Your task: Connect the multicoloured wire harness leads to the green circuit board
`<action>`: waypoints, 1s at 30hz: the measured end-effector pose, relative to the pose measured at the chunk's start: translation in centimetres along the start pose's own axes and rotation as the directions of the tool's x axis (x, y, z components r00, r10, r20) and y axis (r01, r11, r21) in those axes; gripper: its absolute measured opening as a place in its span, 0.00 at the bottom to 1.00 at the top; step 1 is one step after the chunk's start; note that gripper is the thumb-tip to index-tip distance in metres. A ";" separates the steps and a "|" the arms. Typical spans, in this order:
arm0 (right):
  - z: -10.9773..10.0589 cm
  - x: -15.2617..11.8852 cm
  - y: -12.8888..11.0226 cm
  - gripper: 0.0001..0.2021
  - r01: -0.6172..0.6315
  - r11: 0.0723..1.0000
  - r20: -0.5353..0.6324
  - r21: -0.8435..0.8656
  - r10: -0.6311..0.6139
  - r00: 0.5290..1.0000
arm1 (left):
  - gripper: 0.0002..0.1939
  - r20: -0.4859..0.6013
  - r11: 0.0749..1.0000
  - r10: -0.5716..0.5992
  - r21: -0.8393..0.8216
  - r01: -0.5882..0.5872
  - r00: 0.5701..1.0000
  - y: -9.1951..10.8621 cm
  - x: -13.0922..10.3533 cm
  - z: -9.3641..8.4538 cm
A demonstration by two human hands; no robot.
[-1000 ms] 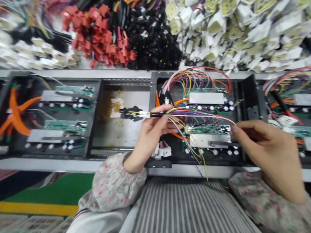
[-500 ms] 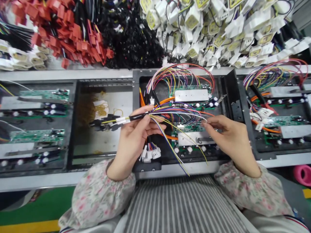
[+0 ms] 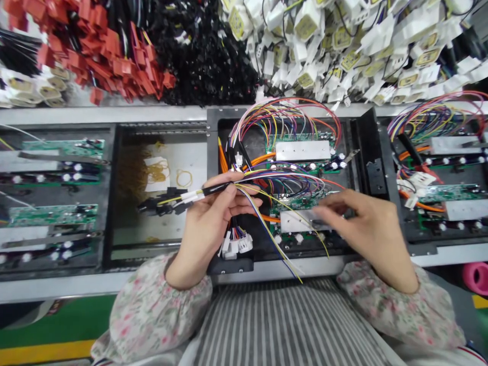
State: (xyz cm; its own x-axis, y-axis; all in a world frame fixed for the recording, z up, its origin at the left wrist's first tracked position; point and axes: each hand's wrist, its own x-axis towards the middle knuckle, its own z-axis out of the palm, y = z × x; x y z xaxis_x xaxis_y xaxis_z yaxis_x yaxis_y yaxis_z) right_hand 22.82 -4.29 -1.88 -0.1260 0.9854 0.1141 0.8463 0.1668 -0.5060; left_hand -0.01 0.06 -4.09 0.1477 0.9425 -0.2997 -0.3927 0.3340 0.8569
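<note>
My left hand (image 3: 213, 216) is closed round a wire harness (image 3: 215, 190) at its black sleeve. Black connectors on the harness stick out to the left, over the neighbouring bay. From its right end, coloured wires arc to the lower circuit board (image 3: 301, 202), while loose yellow, blue and white ends hang over the front edge. My right hand (image 3: 362, 223) hovers above the right part of that board, near its pale metal plate (image 3: 295, 220). Its fingertips are smeared by motion, so any wire between them cannot be made out.
An upper circuit board (image 3: 303, 150) with arched wires lies in the same black tray (image 3: 263, 249). Rubber bands (image 3: 184, 178) lie in the bay to the left. More boards flank both sides. Red connectors (image 3: 99, 46), black cables (image 3: 202, 56) and white connectors (image 3: 305, 76) are heaped behind.
My right hand has drawn away from the white wire it was pinching and moved slightly down, towards me. My left hand keeps hold of the harness, almost unmoved.
</note>
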 end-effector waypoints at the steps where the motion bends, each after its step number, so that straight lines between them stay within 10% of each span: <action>1: 0.0 -0.1 -0.3 0.06 0.059 0.998 0.027 0.016 -0.059 0.998 | 0.06 0.000 1.000 0.001 0.006 -0.001 1.000 0.0 0.0 0.0; 4: -0.6 -0.5 -0.1 0.06 0.112 0.993 0.092 0.021 -0.113 0.989 | 0.06 0.015 1.000 0.008 0.018 -0.008 1.000 -0.1 -0.1 -0.1; 9: -2.7 -1.4 2.4 0.05 -0.266 0.964 -0.202 -0.002 0.260 0.944 | 0.10 0.064 1.000 0.014 -0.008 -0.013 0.998 -0.1 0.0 -0.1; 30: -1.2 -1.6 3.4 0.02 -0.214 0.977 -0.127 0.001 0.212 0.969 | 0.09 0.016 0.999 0.037 0.040 -0.037 0.999 -0.1 0.2 0.0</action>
State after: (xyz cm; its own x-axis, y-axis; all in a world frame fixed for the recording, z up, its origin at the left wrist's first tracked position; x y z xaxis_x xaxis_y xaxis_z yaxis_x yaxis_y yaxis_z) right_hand 26.52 -5.30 -2.80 0.1229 0.9861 0.1118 0.8530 -0.0474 -0.5197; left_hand 0.09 0.25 -4.26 0.1475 0.9539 -0.2614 -0.3617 0.2980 0.8834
